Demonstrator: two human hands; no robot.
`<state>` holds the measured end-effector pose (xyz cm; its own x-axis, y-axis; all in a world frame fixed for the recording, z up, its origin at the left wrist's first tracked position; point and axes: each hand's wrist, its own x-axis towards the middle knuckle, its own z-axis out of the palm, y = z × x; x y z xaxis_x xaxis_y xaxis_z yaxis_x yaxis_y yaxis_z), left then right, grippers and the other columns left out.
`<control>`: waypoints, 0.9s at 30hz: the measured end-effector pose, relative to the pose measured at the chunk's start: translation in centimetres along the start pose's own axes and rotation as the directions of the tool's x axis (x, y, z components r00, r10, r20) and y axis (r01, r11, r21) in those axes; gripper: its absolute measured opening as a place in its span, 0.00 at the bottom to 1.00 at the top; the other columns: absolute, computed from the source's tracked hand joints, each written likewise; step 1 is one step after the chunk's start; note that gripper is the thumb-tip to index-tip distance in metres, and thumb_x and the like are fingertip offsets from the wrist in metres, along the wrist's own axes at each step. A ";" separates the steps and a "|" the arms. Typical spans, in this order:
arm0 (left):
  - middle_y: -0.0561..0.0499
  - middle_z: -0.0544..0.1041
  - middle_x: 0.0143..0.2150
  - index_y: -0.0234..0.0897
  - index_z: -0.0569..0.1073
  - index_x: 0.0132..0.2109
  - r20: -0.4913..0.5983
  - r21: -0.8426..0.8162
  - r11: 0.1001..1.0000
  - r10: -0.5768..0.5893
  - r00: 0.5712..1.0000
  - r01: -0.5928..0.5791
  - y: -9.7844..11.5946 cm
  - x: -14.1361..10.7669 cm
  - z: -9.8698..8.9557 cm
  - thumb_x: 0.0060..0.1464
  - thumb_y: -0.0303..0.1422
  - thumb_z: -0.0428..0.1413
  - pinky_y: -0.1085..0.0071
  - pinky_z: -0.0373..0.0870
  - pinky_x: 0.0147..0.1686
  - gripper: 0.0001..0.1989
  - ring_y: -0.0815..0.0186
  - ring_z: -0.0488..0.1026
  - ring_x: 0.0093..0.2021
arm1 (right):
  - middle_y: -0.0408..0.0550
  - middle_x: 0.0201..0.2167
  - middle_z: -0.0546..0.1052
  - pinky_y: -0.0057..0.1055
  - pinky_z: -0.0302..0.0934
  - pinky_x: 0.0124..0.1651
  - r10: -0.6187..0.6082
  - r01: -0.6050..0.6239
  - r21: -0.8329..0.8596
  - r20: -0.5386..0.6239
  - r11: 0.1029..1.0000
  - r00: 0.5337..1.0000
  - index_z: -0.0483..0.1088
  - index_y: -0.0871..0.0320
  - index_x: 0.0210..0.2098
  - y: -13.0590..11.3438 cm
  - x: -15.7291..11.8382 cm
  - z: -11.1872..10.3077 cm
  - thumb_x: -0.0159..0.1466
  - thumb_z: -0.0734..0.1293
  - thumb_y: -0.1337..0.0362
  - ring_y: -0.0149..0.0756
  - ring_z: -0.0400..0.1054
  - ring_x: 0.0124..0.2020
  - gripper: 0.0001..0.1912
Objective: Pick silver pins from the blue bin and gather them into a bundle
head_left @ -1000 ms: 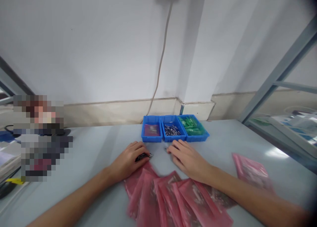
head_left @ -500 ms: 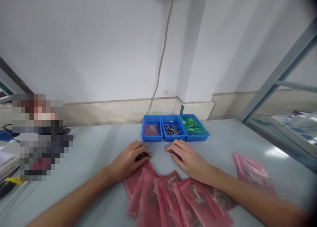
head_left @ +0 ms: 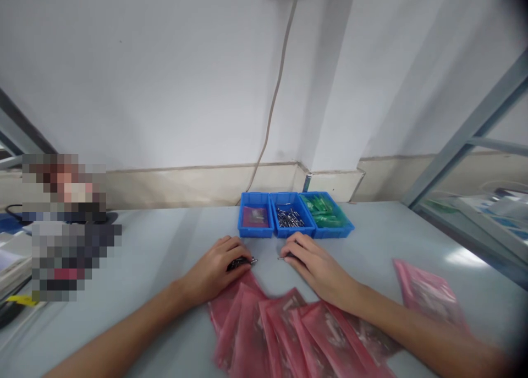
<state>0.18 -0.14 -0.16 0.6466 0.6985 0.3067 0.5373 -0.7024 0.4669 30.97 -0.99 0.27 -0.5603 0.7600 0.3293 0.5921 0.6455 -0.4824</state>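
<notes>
The step in hand looks to be handling small metal pieces over the surface (head_left: 144, 251). The left hand (head_left: 220, 268) has its fingers curled around a bunch of dark and silver pins (head_left: 240, 263), ends poking out to the right. The right hand (head_left: 315, 261) holds its fingers narrow, seemingly pinching one small piece (head_left: 281, 257); its tip shows toward the left. The next move seems to call for a fine pinch without loosening the bunch.

Just beyond the hands, three bins stand side by side: the left bin (head_left: 256, 233) holds a pink packet (head_left: 254, 217), the middle bin (head_left: 289, 233) loose metal parts (head_left: 290, 218), the right bin (head_left: 336, 233) green packets (head_left: 325, 210). Pink bags (head_left: 284, 334) fan out on the near side, contents blurred; another bag (head_left: 431, 292) lies right.
</notes>
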 end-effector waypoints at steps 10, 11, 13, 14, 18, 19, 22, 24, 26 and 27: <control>0.47 0.77 0.50 0.42 0.76 0.50 -0.006 -0.003 1.000 0.005 1.000 -0.005 0.1 0.0 -0.1 0.72 0.32 0.56 0.60 0.70 0.54 0.05 0.58 0.72 0.51 | 0.47 0.42 0.75 0.41 0.65 0.49 0.123 -0.120 0.074 -0.040 0.990 0.992 0.67 0.51 0.47 0.3 0.0 0.2 0.78 0.58 0.65 0.43 0.69 0.45 0.07; 0.47 0.77 0.50 0.42 0.76 0.50 -0.007 -0.004 1.000 0.006 1.000 -0.006 0.1 0.0 -0.1 0.72 0.32 0.56 0.60 0.70 0.54 0.05 0.58 0.72 0.51 | 0.46 0.42 0.75 0.40 0.65 0.49 0.149 -0.144 0.098 -0.047 0.985 0.988 0.67 0.51 0.47 0.3 0.0 0.1 0.78 0.58 0.65 0.43 0.70 0.44 0.06; 0.47 0.77 0.50 0.42 0.76 0.50 -0.010 -0.005 1.000 0.004 1.000 -0.004 0.0 0.0 -0.1 0.72 0.32 0.56 0.60 0.70 0.54 0.05 0.58 0.72 0.51 | 0.46 0.42 0.75 0.40 0.65 0.49 0.187 -0.178 0.134 -0.053 0.975 0.981 0.67 0.51 0.47 0.5 0.1 0.1 0.78 0.59 0.64 0.43 0.71 0.44 0.06; 0.47 0.77 0.50 0.42 0.76 0.50 -0.010 -0.005 1.000 0.004 1.000 -0.004 0.0 0.0 -0.1 0.72 0.32 0.56 0.60 0.70 0.54 0.05 0.58 0.72 0.51 | 0.46 0.43 0.76 0.40 0.66 0.50 0.194 -0.184 0.148 -0.056 0.972 0.979 0.67 0.50 0.47 0.7 0.1 0.1 0.78 0.59 0.63 0.43 0.71 0.45 0.06; 0.47 0.77 0.50 0.42 0.76 0.50 -0.001 -0.003 1.000 0.001 1.000 -0.001 0.0 0.0 -0.1 0.72 0.32 0.56 0.59 0.70 0.54 0.05 0.58 0.72 0.51 | 0.47 0.46 0.77 0.41 0.66 0.54 0.180 -0.162 0.213 -0.072 0.964 0.981 0.69 0.50 0.52 1.5 0.1 0.4 0.79 0.58 0.62 0.43 0.73 0.48 0.09; 0.47 0.77 0.50 0.42 0.76 0.50 -0.001 -0.002 1.000 0.002 1.000 -0.002 0.0 0.0 -0.1 0.72 0.32 0.55 0.59 0.70 0.54 0.05 0.58 0.72 0.51 | 0.48 0.47 0.78 0.41 0.66 0.55 0.176 -0.155 0.227 -0.076 0.961 0.981 0.69 0.49 0.53 1.7 0.1 0.4 0.79 0.58 0.62 0.43 0.74 0.49 0.10; 0.47 0.77 0.50 0.42 0.76 0.50 -0.001 0.001 1.000 0.008 1.000 -0.008 0.1 0.0 -0.1 0.73 0.33 0.55 0.58 0.70 0.55 0.05 0.58 0.72 0.51 | 0.49 0.49 0.79 0.42 0.67 0.55 0.179 -0.152 0.251 -0.087 0.956 0.980 0.71 0.50 0.54 1.9 0.0 0.5 0.78 0.59 0.61 0.44 0.75 0.50 0.10; 0.47 0.77 0.50 0.42 0.76 0.50 -0.003 -0.001 1.000 0.012 1.000 -0.012 0.2 0.0 -0.1 0.73 0.33 0.55 0.59 0.70 0.55 0.06 0.58 0.72 0.51 | 0.47 0.47 0.80 0.41 0.67 0.54 0.192 -0.164 0.254 -0.089 0.953 0.977 0.71 0.50 0.53 1.7 0.1 0.4 0.77 0.61 0.61 0.43 0.75 0.48 0.09; 0.46 0.77 0.50 0.42 0.76 0.50 -0.004 0.000 1.000 0.012 1.000 -0.012 0.2 0.0 -0.2 0.73 0.33 0.55 0.59 0.71 0.54 0.06 0.57 0.72 0.51 | 0.46 0.45 0.80 0.39 0.67 0.52 0.204 -0.176 0.251 -0.089 0.952 0.975 0.72 0.50 0.52 1.5 0.1 0.3 0.76 0.63 0.63 0.41 0.75 0.45 0.08; 0.46 0.77 0.50 0.42 0.76 0.50 -0.004 0.001 1.000 0.012 1.000 -0.012 0.2 0.1 -0.2 0.73 0.33 0.55 0.59 0.71 0.54 0.06 0.57 0.72 0.51 | 0.45 0.43 0.80 0.38 0.67 0.51 0.208 -0.180 0.249 -0.089 0.952 0.974 0.72 0.50 0.52 1.4 0.2 0.3 0.76 0.63 0.63 0.40 0.75 0.43 0.08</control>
<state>0.26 -0.25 0.12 0.6508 0.6905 0.3155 0.5301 -0.7109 0.4622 31.54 0.00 -0.54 -0.3714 0.8811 0.2929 0.5197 0.4587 -0.7208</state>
